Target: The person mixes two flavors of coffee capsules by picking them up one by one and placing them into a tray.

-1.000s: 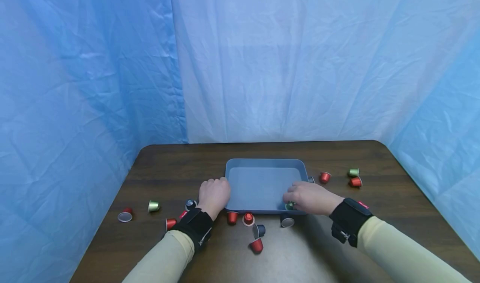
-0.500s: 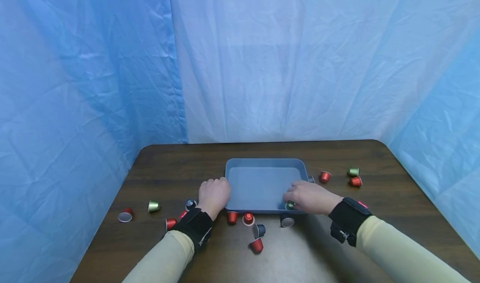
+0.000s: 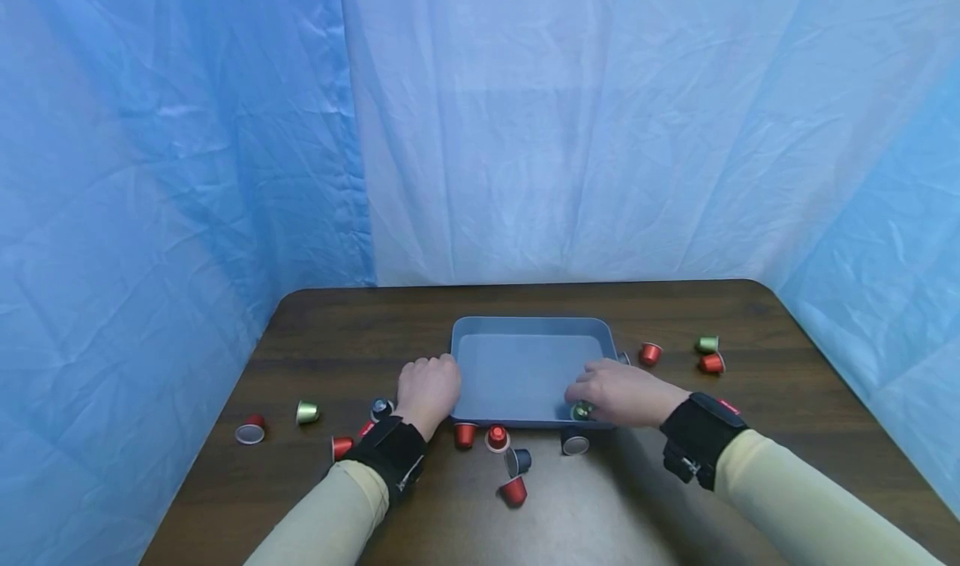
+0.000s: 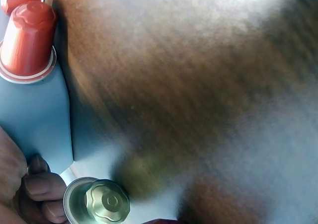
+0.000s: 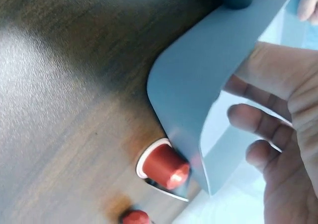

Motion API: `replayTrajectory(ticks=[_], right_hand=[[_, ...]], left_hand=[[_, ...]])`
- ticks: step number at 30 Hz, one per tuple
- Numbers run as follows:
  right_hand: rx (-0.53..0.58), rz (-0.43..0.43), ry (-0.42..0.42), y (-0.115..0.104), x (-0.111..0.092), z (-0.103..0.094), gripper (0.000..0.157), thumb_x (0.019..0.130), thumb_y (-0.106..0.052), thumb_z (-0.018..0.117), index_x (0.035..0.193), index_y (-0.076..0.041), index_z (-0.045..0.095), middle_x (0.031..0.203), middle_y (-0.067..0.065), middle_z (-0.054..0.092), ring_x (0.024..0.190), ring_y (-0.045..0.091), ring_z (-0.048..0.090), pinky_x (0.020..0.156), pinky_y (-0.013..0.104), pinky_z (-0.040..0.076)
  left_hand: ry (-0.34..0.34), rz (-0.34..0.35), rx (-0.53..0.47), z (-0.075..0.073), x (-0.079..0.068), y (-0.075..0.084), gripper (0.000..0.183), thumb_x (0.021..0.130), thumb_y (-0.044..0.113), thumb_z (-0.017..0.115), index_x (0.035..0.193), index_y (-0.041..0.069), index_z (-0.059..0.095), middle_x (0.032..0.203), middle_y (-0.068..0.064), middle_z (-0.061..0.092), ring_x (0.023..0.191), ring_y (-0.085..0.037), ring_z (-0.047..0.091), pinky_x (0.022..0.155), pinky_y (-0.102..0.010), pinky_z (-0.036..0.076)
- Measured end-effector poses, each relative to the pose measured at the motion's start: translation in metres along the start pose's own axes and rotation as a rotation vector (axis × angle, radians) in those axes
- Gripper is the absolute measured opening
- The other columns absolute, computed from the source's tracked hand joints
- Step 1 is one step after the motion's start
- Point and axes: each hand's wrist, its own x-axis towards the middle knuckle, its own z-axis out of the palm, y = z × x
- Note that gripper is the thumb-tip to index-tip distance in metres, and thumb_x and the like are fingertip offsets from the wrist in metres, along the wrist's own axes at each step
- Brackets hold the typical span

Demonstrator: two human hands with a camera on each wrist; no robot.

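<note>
My left hand (image 3: 427, 389) stays at the left side of a blue-grey tray (image 3: 525, 423), its curled fingers (image 4: 37, 185) gripping the edge near the front corner. A green coffee capsule (image 4: 107, 202) sits right beside those fingertips; the head view hides it behind the hand. Over the tray's front right corner is my right hand (image 3: 628, 393), holding a green coffee capsule (image 3: 582, 411) low inside with thumb and forefinger. In the right wrist view the tray wall hides that pinch, while the other fingers (image 5: 244, 117) are loosely bent.
Red capsules (image 3: 465, 436) and dark blue ones (image 3: 574, 442) lie along the tray's front wall. More capsules are scattered left, including a green one (image 3: 307, 413), and right, including a red one (image 3: 650, 353). Blue sheeting (image 3: 525, 132) surrounds the dark wooden table (image 3: 360, 324).
My right hand has shifted very slightly, and a little more of the green capsule beneath it shows. The left hand and the tray stay where they were.
</note>
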Motion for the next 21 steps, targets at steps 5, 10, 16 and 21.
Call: replayTrajectory(ticks=[5,10,16,21], right_hand=[[0.027,0.035,-0.031,0.003,-0.003,-0.007,0.037,0.084,-0.024,0.086,0.118,-0.016,0.075,0.108,-0.005,0.076,0.086,0.011,0.056,0.075,0.026,0.050],[0.039,0.085,-0.042,0.004,-0.010,-0.018,0.039,0.085,-0.028,0.085,0.120,-0.016,0.074,0.109,-0.003,0.075,0.089,0.012,0.054,0.073,0.027,0.049],[0.025,0.130,-0.026,0.006,-0.019,-0.031,0.036,0.088,-0.027,0.082,0.120,-0.013,0.074,0.106,0.000,0.076,0.087,0.014,0.053,0.071,0.028,0.049],[-0.003,0.126,0.004,0.008,-0.025,-0.038,0.030,0.090,-0.024,0.080,0.116,-0.013,0.075,0.103,0.001,0.076,0.087,0.015,0.056,0.074,0.031,0.052]], left_hand=[[0.009,0.004,-0.002,0.000,-0.001,0.000,0.024,0.096,0.026,0.072,0.105,0.004,0.070,0.085,-0.008,0.068,0.075,-0.025,0.062,0.079,-0.041,0.057],[0.016,0.012,0.006,0.001,-0.001,-0.001,0.023,0.097,0.025,0.072,0.103,0.003,0.070,0.083,-0.008,0.068,0.074,-0.026,0.062,0.077,-0.042,0.057],[0.018,0.002,-0.017,0.001,-0.001,-0.001,0.023,0.096,0.025,0.073,0.103,0.003,0.070,0.082,-0.008,0.068,0.074,-0.025,0.062,0.077,-0.042,0.058],[0.006,-0.012,-0.065,0.000,0.000,-0.002,0.022,0.098,0.026,0.070,0.102,0.004,0.070,0.079,-0.006,0.066,0.071,-0.024,0.062,0.075,-0.040,0.058]])
